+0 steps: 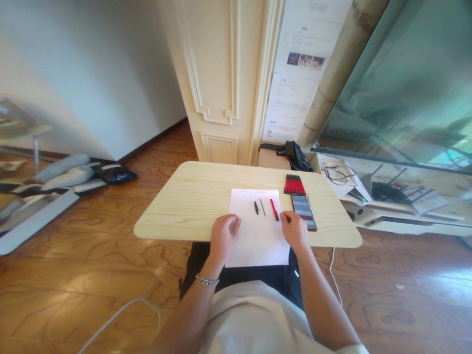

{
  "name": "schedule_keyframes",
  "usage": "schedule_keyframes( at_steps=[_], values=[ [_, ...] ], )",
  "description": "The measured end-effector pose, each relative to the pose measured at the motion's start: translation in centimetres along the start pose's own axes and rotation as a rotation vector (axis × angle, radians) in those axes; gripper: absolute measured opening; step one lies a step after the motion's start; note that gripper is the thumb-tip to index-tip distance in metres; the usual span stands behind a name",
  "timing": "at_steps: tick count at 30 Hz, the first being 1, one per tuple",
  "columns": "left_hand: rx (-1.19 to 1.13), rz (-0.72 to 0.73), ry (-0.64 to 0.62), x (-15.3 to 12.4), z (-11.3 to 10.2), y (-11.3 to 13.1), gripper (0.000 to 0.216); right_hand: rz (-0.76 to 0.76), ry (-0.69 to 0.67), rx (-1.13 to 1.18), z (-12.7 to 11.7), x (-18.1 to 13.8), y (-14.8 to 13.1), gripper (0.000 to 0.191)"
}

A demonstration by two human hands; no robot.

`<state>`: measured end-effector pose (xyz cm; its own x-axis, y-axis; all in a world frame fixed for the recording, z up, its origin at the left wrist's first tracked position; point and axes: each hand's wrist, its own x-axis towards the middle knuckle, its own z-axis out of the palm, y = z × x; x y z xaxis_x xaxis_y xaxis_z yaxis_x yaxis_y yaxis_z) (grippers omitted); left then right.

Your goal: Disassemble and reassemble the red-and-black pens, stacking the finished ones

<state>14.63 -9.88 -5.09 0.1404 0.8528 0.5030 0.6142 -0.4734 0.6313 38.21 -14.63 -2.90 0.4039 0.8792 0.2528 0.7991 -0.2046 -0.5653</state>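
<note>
A white sheet of paper [254,241] lies on the pale wooden table, its near end past the table edge. On it, apart from each other, are a short black pen part [256,208], a thin dark pen refill [262,207] and a red pen barrel [274,209] with a dark end. My left hand [223,236] rests at the paper's left edge, fingers curled, with nothing visible in them. At the right edge, close to the red barrel, my right hand [294,228] is also curled with nothing visible inside. Partly behind it lies a phone [303,206].
Several red pens with black ends [294,184] lie in a row beyond the phone. The table [177,206] has rounded corners. A cream door [217,73] stands behind it. A black bag [297,156] and a low cabinet with cables [339,174] are to the right.
</note>
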Motion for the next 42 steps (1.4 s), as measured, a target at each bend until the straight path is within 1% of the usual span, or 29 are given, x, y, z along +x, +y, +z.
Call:
schedule_keyframes(
  at_steps=[3,5,10,15,18,20,22,24,25,27,29,31,34,36,38,40,42],
  values=[
    [-0.082,-0.102,0.113,-0.7,-0.4,-0.4,0.021,0.012,-0.076,-0.05,-0.1,1.8,-0.2,0.023],
    [-0.126,-0.161,0.133,-1.1,-0.5,-0.5,0.022,0.008,-0.133,-0.092,0.2,3.3,-0.5,0.022],
    [-0.214,-0.187,0.089,-1.5,-0.5,-0.2,0.021,0.018,-0.226,-0.231,1.2,6.3,-1.2,0.025],
    [-0.248,-0.197,0.064,-1.4,-0.7,0.0,0.022,0.03,-0.316,-0.279,2.0,7.2,-1.4,0.028],
    [-0.264,-0.204,0.054,-1.2,-0.9,0.1,0.023,0.066,-0.323,-0.277,2.1,7.5,-1.2,0.026],
    [-0.289,-0.206,0.047,-1.2,-1.1,0.4,0.023,0.073,-0.293,-0.226,1.9,7.7,-1.2,0.026],
    [-0.336,-0.208,0.029,-1.0,-1.1,1.0,0.024,0.05,-0.238,-0.074,1.4,7.5,-1.2,0.025],
    [-0.407,-0.223,0.0,-0.8,-0.9,2.0,0.027,0.009,-0.195,0.171,0.8,6.8,-1.4,0.026],
    [-0.452,-0.239,-0.021,-0.7,-0.7,2.6,0.029,-0.012,-0.194,0.305,0.5,6.1,-1.6,0.028],
    [-0.572,-0.276,-0.082,-0.4,-0.2,3.9,0.035,-0.059,-0.238,0.534,0.1,4.4,-2.4,0.032],
    [-0.717,-0.302,-0.134,-0.2,0.5,5.1,0.04,-0.113,-0.32,0.651,-0.1,2.4,-3.5,0.033],
    [-0.822,-0.32,-0.159,-0.2,1.1,6.0,0.042,-0.148,-0.366,0.692,-0.2,0.5,-4.5,0.03],
    [-0.885,-0.346,-0.17,-0.4,1.6,6.6,0.04,-0.179,-0.421,0.689,0.0,-1.3,-5.6,0.026],
    [-0.924,-0.384,-0.18,-0.7,1.7,6.5,0.04,-0.19,-0.448,0.65,0.0,-1.5,-5.6,0.026],
    [-0.981,-0.426,-0.18,-0.9,1.7,6.3,0.042,-0.196,-0.454,0.589,0.0,-0.7,-5.1,0.026],
    [-1.022,-0.459,-0.167,-1.2,1.8,6.1,0.042,-0.175,-0.385,0.494,0.1,0.7,-4.3,0.025],
    [-1.03,-0.484,-0.156,-1.4,1.9,6.0,0.041,-0.102,-0.25,0.341,0.4,2.5,-3.3,0.023]
  ],
)
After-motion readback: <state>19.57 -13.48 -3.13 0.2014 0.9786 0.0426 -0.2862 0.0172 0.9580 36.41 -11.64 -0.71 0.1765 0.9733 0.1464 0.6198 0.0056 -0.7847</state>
